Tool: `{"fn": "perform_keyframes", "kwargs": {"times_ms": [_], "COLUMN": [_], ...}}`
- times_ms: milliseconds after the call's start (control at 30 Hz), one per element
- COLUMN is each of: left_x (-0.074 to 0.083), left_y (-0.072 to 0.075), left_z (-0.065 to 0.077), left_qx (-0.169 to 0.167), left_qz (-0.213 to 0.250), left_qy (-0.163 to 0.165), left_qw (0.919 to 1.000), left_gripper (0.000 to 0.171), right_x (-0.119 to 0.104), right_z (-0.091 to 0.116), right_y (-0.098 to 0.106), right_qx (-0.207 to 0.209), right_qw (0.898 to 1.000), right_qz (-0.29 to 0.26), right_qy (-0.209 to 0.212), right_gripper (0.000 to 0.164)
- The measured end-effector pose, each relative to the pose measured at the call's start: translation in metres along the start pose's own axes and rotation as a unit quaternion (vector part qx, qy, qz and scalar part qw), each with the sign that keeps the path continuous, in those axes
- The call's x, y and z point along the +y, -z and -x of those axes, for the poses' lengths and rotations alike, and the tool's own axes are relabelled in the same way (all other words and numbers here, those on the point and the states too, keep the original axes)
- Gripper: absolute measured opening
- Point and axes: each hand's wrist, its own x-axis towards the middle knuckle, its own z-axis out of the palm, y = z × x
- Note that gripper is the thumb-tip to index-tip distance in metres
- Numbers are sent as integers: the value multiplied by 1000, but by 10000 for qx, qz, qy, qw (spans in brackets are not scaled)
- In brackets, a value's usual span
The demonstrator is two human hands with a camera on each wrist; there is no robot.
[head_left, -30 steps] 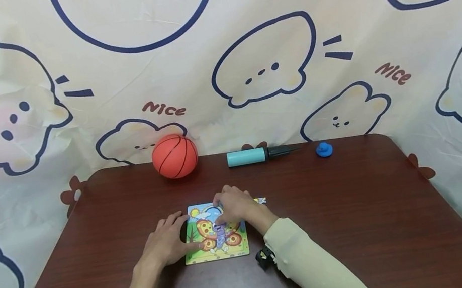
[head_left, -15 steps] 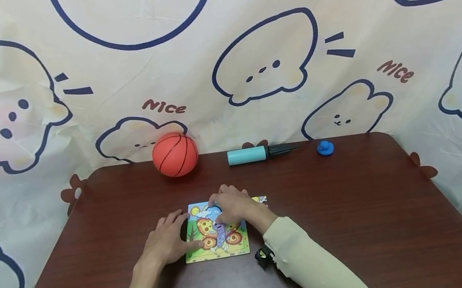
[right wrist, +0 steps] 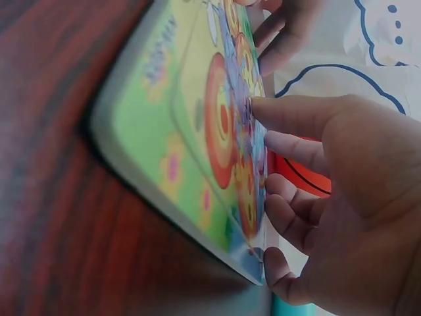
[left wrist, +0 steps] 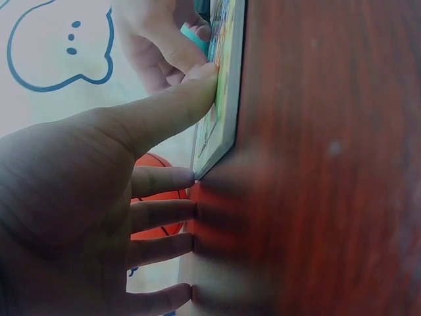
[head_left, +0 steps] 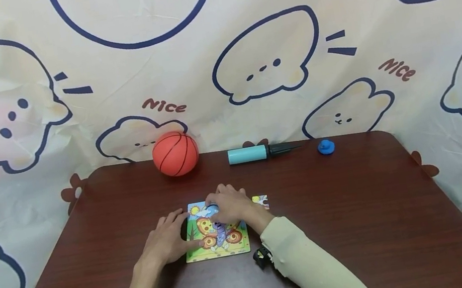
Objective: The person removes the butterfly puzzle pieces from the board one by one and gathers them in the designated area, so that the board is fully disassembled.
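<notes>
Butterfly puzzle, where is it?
In the head view, the puzzle lies slightly left of centre, left hand at its left edge, right hand over it.

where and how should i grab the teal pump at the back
Probably by its teal barrel, fingers straddling it from above: the pump lies on its side, and the barrel is thicker than the black nozzle, which tapers rightward.

Place: cloth-screened play corner; whether home or studio cannot be told. Evidence: creased cloth backdrop, printed with cartoon animals and "Nice"; one dark red-brown bench, wood-grained; thereon, toys: orange-red ball, blue figure, picture puzzle; also one teal-and-black pump.
</notes>
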Motion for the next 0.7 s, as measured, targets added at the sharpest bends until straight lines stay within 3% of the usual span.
{"fn": "perform_keyframes", "kwargs": {"times_ms": [333,700], "left_x": [1,0], "left_y": [-1,-1], "left_z": [-1,-2], "left_qx": [-19,-10], "left_qz": [-12,-8], "left_qy": [1,-2], "left_qw": [10000,10000], "left_gripper": [93,93], "right_x": [0,-1], "right_z": [-3,-6], "right_y": [8,9], "right_qx": [-295,-456], "right_qw": [9970,9979], "right_qz": [685,389], "right_qy": [217,257], "right_gripper": [46,38]}}
